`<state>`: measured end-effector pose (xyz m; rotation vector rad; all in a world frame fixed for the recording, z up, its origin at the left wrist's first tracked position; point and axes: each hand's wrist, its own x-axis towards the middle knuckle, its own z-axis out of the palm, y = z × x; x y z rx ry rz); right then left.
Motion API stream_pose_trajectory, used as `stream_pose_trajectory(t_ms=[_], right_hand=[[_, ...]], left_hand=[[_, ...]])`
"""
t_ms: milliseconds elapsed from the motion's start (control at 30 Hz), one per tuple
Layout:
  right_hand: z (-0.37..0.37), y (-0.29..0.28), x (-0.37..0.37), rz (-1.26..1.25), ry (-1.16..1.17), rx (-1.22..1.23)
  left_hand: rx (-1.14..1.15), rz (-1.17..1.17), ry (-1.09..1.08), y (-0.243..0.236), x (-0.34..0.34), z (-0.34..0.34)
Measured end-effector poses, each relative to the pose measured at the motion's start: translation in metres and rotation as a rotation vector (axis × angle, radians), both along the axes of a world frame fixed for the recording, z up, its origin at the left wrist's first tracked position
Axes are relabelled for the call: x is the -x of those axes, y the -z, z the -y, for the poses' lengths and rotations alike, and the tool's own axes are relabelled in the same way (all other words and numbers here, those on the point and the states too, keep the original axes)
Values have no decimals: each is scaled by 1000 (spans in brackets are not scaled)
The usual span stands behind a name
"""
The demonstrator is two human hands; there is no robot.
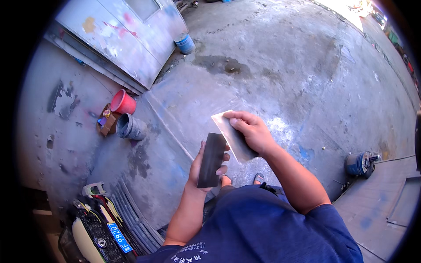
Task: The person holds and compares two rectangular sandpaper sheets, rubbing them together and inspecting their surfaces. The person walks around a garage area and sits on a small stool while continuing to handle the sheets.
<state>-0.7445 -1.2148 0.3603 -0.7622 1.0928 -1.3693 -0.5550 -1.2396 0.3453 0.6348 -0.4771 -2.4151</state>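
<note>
My left hand (197,168) is closed round a dark grey, flat rectangular block (211,160), which looks like a sanding block. Its broad face is turned up, and fingertips curl over its right edge. Just to the right and slightly higher, my right hand (251,131) grips a thin sheet of what looks like sandpaper (226,129). The sheet is pale along its left side and dark grey below my fingers. Its left edge comes very close to the block's upper right corner; whether they touch I cannot tell.
Left of my hands stand a red bucket (123,102), a grey bucket (132,127) and an open cardboard box (106,120). A car bumper with a blue plate (119,238) lies lower left. Blue pails stand by the painted cabinet (127,35) and at right (357,164).
</note>
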Motion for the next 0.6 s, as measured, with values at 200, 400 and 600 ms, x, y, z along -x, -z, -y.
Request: stream_pose_trajectory(t_ms=[200,400,600], right_hand=[[-54,12,-39,-97,-335,85],[-36,11,-45,-87,-342,7],[-48,17,-51,-215,-283,94]], left_hand=[[11,55,-109,22,-4,25],[-37,137,-150,17,1,19],[92,213,-96,21,-4,25]])
